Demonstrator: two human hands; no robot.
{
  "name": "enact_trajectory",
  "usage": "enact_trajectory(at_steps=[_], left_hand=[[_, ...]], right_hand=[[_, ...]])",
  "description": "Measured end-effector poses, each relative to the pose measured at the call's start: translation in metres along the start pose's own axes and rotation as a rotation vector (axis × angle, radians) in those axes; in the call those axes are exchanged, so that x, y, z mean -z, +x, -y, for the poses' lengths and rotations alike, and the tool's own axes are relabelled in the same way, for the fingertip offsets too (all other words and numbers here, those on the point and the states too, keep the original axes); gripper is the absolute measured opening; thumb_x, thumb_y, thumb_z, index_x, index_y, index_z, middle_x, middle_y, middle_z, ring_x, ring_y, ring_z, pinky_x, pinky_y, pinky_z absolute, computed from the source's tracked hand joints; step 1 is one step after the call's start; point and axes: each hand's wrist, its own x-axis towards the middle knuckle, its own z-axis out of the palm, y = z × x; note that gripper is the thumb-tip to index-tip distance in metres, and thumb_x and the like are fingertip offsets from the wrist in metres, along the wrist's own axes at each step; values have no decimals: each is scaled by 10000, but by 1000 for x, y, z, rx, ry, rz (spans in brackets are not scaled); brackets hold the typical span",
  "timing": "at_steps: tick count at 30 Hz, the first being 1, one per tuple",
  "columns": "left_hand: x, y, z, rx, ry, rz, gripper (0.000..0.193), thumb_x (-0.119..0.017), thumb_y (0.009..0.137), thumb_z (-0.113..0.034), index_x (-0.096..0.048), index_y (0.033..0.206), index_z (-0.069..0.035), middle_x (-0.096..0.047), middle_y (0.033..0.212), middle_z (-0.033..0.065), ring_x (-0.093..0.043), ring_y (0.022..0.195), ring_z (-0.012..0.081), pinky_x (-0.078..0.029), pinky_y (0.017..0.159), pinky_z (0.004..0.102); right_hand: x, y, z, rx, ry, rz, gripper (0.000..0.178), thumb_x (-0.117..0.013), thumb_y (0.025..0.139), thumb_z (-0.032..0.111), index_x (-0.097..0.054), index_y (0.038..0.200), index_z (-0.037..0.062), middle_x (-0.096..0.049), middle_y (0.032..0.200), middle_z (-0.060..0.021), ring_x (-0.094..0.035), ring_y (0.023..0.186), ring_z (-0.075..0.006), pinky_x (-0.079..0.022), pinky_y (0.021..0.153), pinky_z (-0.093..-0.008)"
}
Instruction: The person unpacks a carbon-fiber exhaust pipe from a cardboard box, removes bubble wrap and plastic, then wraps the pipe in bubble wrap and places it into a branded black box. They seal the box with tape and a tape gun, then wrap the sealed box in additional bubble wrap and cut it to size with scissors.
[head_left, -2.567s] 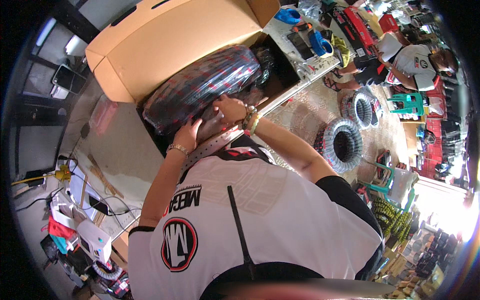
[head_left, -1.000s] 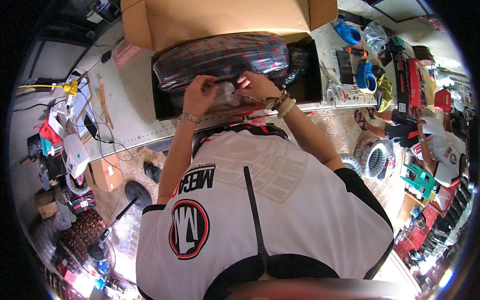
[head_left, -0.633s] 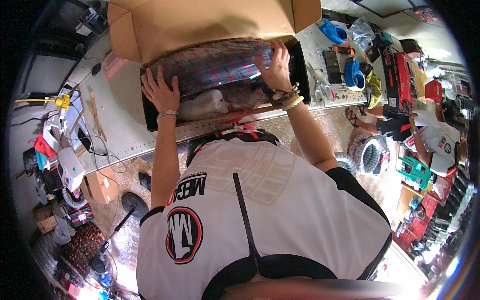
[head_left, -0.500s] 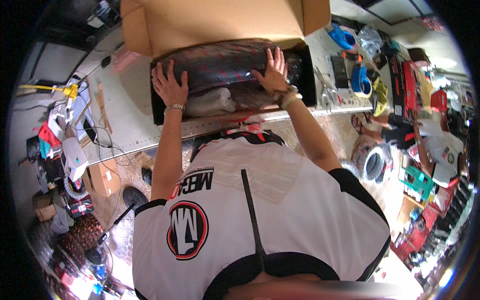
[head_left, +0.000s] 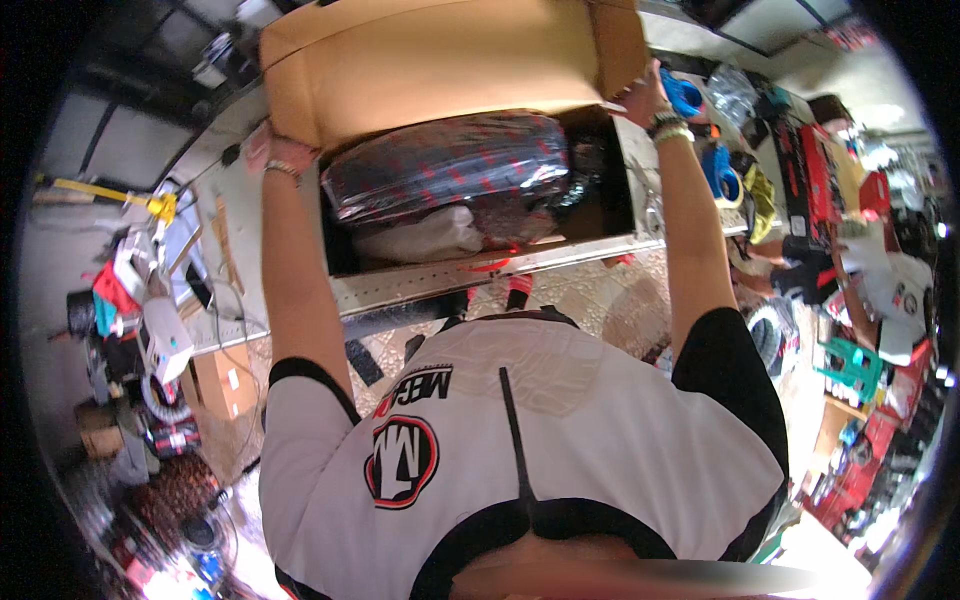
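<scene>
A cardboard box (head_left: pixel 450 60) lies on the metal-edged bench, its brown lid raised with side flaps. Inside it sits a long dark bundle (head_left: pixel 450 165) wrapped in clear plastic with red marks. A white wrapped piece (head_left: pixel 425 235) lies along the near side of the bundle, and a black plastic-wrapped item (head_left: pixel 588 165) at its right end. My left hand (head_left: pixel 275 152) is at the lower edge of the left flap, its fingers curled there, partly hidden and blurred. At the right flap, my right hand (head_left: pixel 648 94) grips the outer edge, with some fingers hidden behind it.
Blue tape rolls (head_left: pixel 722 178), a yellow-green cloth (head_left: pixel 760 200) and a clear plastic bag (head_left: pixel 732 88) lie on the right of the bench. A yellow-handled tool (head_left: pixel 160 205) is at far left. Another person (head_left: pixel 885 285) sits at the right near a green stool (head_left: pixel 850 365).
Both hands have left the wrapped bundle and moved outward and away from me to the lid's side flaps. The bundle is now uncovered by hands. The view has shifted a little.
</scene>
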Motion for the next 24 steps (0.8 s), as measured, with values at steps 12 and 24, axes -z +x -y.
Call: enact_trajectory(at_steps=[12,24], left_hand=[[43,-73,17,-434,851,-39,440,-436,948,-388,-511,1317,-160,-479,1390,66,-420,1301,251,-343,1039,469],[36,-475,223,480,-308,-1197,178,-573,851,-102,-646,1005,-49,-656,920,61,-576,688,139,-458,556,257]], right_hand=[[8,-67,-24,220,145,-57,927,-343,837,767,-337,1429,54,-392,1443,-146,-341,1344,-309,-214,1099,-538],[-40,-205,-382,-47,-1198,732,361,-622,850,412,-632,849,52,-673,774,-127,-642,711,-320,-494,635,-401]])
